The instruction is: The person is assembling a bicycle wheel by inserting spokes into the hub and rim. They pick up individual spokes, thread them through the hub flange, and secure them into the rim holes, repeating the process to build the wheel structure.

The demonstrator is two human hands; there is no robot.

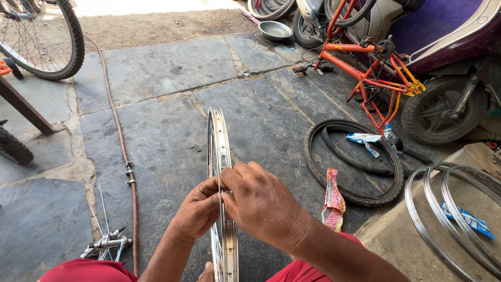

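A bare chrome bicycle rim [222, 172] stands upright on edge between the person's knees, its narrow side toward the camera, which keeps the inner channel and its spoke holes facing the hands. The left hand [198, 209] comes from the left side of the rim, fingers pinched narrow against its edge, apparently on something small there, perhaps a spoke nipple, though the view is too tight to be sure. The right hand [258, 203] wraps over from the right, knuckles up, fingers curled shut on the rim to steady it. A hub with loose spokes [107, 241] lies on the stone floor [156, 68] to the left, beside a hose [121, 146]; a tyre [355, 162] and spare rims [454, 209] lie to the right.
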